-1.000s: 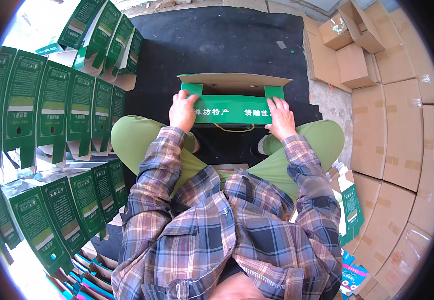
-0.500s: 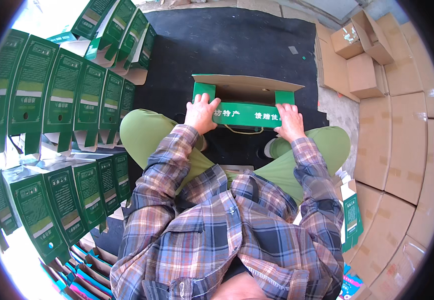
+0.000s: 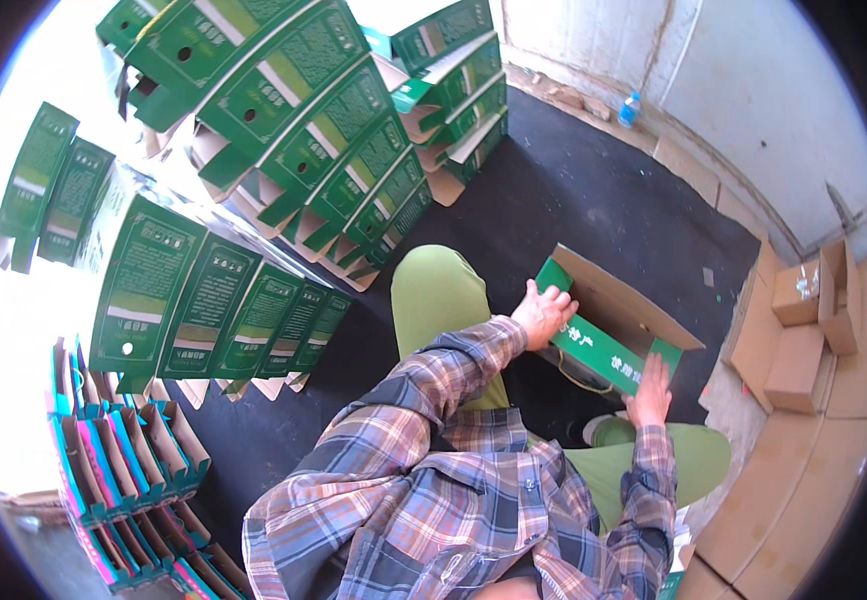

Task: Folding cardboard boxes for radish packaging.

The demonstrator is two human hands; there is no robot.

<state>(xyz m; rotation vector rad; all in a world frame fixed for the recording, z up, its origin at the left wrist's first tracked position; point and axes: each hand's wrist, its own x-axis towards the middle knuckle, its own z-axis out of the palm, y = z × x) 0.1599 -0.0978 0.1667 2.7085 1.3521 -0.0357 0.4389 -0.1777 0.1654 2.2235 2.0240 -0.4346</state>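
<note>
A green cardboard gift box [image 3: 594, 352] with white lettering is in front of me, its top open and a brown-lined flap raised on the far side. At its left end, my left hand [image 3: 544, 315] grips the corner with the fingers bent over the edge. My right hand [image 3: 651, 392] holds the right end, fingers lying along the green panel and the thumb side hidden. A thin cord handle [image 3: 582, 378] hangs from the near side. Below the box are my crossed legs in green trousers.
Rows of green boxes [image 3: 289, 105] stand at the upper left, with a second row [image 3: 224, 300] below. Blue and pink cartons [image 3: 114, 470] fill the lower left. Brown cartons [image 3: 799, 385] are stacked on the right. A blue bottle [image 3: 629, 108] stands by the wall above the black mat [image 3: 594, 190].
My view has turned to the left, so the box and hands now appear tilted and further right. Both hands keep their places at the two ends of the box.
</note>
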